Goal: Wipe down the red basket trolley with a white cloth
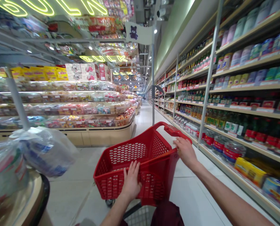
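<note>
A red plastic shopping cart (130,152) stands side-on before me, its basket holding nothing that I can see. My left hand (131,182) lies against the near side wall, fingers stretched out and tips close to the rim. At the handle end, my right hand (185,151) is closed on the cart's corner beside the red handle (175,130). Part of its grip is hidden behind the hand. Below the basket, a wheel (110,202) and a grey lower frame show. My dark red clothed leg (168,215) is close to the cart.
Shelves of bottles, jars and cans (224,106) line the right side. A curved candy display (95,122) stands left. Nearer, a roll of plastic bags (45,150) hangs on a pole above a rounded counter (34,201). A tiled aisle (143,111) runs ahead past a grey post (153,78).
</note>
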Tool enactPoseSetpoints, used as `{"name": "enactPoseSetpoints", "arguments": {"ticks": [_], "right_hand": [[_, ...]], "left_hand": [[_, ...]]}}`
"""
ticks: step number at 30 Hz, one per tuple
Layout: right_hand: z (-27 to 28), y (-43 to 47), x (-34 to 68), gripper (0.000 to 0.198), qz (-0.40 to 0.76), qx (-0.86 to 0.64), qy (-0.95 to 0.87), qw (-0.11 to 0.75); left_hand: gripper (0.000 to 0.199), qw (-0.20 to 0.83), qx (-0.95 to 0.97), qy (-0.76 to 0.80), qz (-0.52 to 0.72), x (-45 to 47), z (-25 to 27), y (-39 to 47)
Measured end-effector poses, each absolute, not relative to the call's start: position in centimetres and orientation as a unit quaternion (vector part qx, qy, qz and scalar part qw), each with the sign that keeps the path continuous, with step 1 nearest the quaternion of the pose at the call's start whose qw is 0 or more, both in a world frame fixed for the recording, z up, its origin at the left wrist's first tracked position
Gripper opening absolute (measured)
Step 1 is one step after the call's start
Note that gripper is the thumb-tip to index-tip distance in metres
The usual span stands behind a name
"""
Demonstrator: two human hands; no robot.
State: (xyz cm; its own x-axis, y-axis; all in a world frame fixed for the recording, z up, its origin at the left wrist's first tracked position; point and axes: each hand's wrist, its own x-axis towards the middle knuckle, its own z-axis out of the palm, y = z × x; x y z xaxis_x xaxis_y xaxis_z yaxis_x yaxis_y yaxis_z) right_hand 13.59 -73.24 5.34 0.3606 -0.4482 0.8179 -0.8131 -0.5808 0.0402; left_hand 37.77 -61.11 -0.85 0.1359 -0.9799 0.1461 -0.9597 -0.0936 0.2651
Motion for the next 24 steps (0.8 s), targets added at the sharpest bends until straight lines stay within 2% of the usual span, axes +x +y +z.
{"name": "enactPoseSetpoints", "arguments": {"ticks": [3,8,14,20,24], "right_hand": [[4.5,-72.8,15.3,0.031,0.432,0.784,-0.391,0.213],[2.2,-70.7,19.7,0.035,0.379,0.87,-0.256,0.185],[4.8,-73.1,14.6,0.031,0.423,0.786,-0.39,0.228],[1.9,-70.1,20.5,0.036,0.377,0.87,-0.244,0.204],[4.2,-71.7,17.1,0.03,0.392,0.829,-0.333,0.22]], "left_hand": [[0.088,0.148,0.74,-0.655,-0.039,37.7,-0.7,-61.1],[0.086,0.134,0.74,-0.658,-0.044,38.1,-0.5,-61.0],[0.086,0.15,0.735,-0.66,-0.041,38.2,-0.5,-61.1],[0.085,0.139,0.734,-0.663,-0.044,38.3,-0.6,-61.3],[0.086,0.148,0.73,-0.665,-0.045,38.3,-0.5,-61.2]]}}
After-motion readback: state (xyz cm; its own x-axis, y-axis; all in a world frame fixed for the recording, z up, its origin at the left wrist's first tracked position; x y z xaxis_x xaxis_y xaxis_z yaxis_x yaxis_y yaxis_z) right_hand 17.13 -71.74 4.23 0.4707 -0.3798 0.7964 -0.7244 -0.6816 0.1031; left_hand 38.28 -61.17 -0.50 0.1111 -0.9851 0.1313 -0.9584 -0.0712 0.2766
